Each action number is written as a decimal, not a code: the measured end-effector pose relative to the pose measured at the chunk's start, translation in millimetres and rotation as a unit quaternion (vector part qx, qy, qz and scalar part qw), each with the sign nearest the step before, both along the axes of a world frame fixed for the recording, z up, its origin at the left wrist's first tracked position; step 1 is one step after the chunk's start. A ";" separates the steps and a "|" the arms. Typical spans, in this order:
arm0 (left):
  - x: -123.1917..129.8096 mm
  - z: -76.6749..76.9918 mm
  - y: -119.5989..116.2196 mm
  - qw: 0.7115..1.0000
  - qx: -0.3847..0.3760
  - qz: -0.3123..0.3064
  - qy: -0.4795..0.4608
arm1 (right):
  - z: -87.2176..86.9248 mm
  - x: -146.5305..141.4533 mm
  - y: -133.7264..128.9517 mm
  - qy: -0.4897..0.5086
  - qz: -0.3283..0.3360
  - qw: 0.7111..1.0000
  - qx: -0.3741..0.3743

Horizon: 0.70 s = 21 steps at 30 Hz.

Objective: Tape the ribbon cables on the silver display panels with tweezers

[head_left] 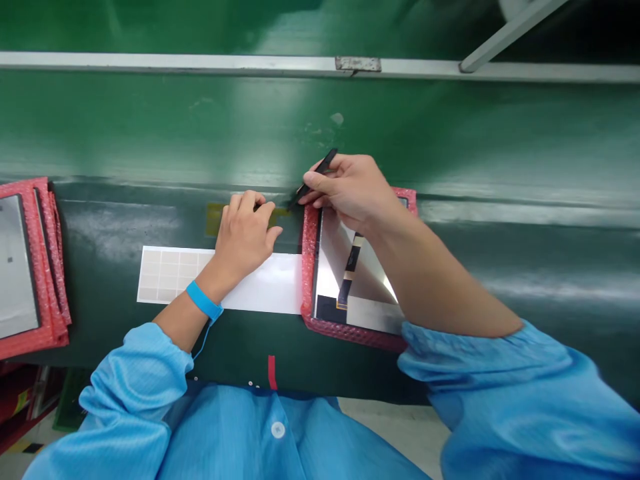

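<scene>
We see two bare hands working above a dark green table. The right hand has its thumb and fingers closed together on a slim black tool, which is held slanted, with its lower end pointing down to the left. This end is close to a yellow strip lying on the table, but we cannot tell if they touch. The left hand is over the same strip and covers its middle part. Its fingers are bent and its thumb stands apart from them; whether something is pinched under the fingertips, we cannot tell.

Just below the left hand we find a white sheet with pale squares on its left part. Its right end meets the pink bubble wrap which surrounds a flat screen. This screen lies partly under the right hand and forearm, and on its back we see a dark ribbon cable.

Around the left wrist there is a blue band. Well apart, at the left side, we notice a stack of wrapped screens.
</scene>
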<state>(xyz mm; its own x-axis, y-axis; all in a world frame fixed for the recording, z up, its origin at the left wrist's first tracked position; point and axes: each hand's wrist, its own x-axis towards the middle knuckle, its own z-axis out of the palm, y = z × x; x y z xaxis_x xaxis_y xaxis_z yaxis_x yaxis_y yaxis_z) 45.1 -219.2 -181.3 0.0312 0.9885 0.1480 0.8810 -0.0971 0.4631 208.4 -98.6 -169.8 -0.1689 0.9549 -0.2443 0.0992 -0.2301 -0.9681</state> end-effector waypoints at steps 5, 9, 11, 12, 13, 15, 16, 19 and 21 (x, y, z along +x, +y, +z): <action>1.0 0.5 -0.9 1.000 0.000 -0.002 -0.004 | -1.5 2.9 -1.9 -0.005 -0.011 1.000 0.003; 2.0 2.4 -1.1 1.000 -0.009 -0.002 -0.005 | 3.2 2.1 -4.3 -0.044 0.003 0.999 0.011; 2.5 2.9 -1.3 1.000 -0.012 -0.004 -0.005 | 7.1 0.7 -5.4 -0.053 0.004 0.999 0.009; 2.7 3.1 -1.4 1.000 -0.013 -0.005 -0.006 | 9.0 0.0 -5.8 -0.054 0.005 0.998 0.007; 3.0 3.3 -1.5 1.000 -0.014 -0.006 -0.006 | 10.8 -0.6 -5.9 -0.054 0.007 0.999 0.004; 3.4 3.7 -1.5 1.000 -0.018 -0.007 -0.006 | 13.8 -1.6 -5.4 -0.058 0.012 0.998 -0.003; 3.6 3.9 -1.5 1.000 -0.021 -0.007 -0.006 | 15.0 -2.1 -4.7 -0.063 0.016 0.998 -0.008; 4.1 4.2 -1.1 1.000 -0.024 -0.007 -0.007 | 17.1 -3.3 -1.6 -0.078 0.026 0.996 -0.018; 4.1 3.9 -0.9 1.000 -0.021 -0.008 -0.008 | 17.9 -4.1 0.7 -0.094 0.036 0.995 -0.028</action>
<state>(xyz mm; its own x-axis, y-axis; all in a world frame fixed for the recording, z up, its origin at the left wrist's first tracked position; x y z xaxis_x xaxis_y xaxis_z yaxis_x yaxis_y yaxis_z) 49.1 -220.1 -177.3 0.0445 0.9932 0.1077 0.8717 -0.0912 0.4814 204.2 -97.9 -151.8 -0.1828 0.9261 -0.3301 0.2947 -0.2687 -0.9170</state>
